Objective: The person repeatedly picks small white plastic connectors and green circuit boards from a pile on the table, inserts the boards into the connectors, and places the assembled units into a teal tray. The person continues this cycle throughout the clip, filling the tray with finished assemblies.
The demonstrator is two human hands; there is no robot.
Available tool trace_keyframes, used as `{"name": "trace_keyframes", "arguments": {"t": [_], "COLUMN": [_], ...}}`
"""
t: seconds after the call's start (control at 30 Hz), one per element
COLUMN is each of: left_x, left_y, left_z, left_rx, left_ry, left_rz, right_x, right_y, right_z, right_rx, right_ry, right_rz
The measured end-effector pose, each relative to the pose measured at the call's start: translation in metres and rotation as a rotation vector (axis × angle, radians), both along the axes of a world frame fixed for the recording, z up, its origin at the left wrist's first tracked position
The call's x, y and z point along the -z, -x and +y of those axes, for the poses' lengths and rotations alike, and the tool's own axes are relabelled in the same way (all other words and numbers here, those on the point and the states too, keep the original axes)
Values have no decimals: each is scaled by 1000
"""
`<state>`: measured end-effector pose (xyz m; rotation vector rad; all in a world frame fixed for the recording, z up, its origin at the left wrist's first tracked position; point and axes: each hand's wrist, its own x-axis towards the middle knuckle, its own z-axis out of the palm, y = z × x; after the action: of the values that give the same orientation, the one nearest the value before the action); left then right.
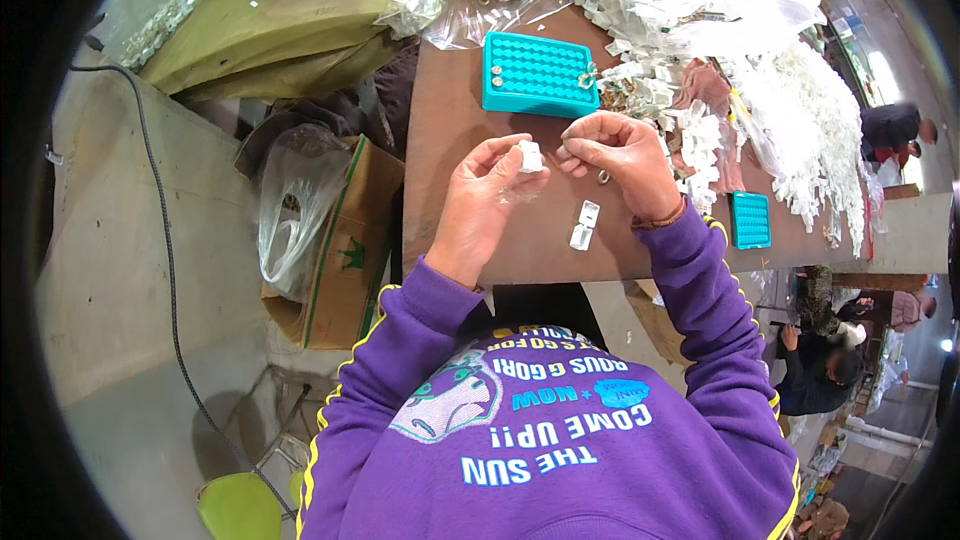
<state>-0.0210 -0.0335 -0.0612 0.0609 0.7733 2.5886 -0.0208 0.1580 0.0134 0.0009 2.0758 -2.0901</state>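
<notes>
My left hand grips a small white plastic box between thumb and fingers, above the brown table. A scrap of clear film shows just under those fingers. To its right, my right hand is closed in a pinch near the box; whatever lies between its fingertips is too small to make out. A small metal ring shows just below the right fingers. Nearer to me, a hinged white box lies opened out on the table.
Beyond my hands stands a teal tray with ring-like pieces on it; a smaller teal tray lies at right. Piled white boxes and plastic bags cover the far right. A cardboard carton stands left of the table. Other people are at the right.
</notes>
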Motion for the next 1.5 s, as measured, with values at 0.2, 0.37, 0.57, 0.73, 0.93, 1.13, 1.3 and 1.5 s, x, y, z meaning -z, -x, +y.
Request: {"name": "trace_keyframes", "arguments": {"t": [0.2,0.37,0.57,0.73,0.93,1.13,1.3,1.5], "left_x": [-4,-5,-6,-6,-8,-7,-9,-2], "left_y": [0,-1,-1,-3,-2,-2,-3,-1], "left_z": [1,1,0,0,1,-1,-1,-1], "left_rx": [13,26,29,27,31,20,31,21], "left_ry": [39,72,93,120,168,143,123,121], "left_rz": [8,21,20,41,73,40,35,44], "right_x": [12,20,2,-7,3,6,6,6], "right_y": [-5,-10,-14,-14,-13,-20,-17,-21], "right_z": [-16,-24,-25,-29,-34,-33,-34,-41], "right_rx": [34,109,53,1,11,103,69,48], "right_ry": [7,-218,-637,-830,-814,-599,-723,-832], "right_rz": [129,287,441,644,664,454,757,777]}}
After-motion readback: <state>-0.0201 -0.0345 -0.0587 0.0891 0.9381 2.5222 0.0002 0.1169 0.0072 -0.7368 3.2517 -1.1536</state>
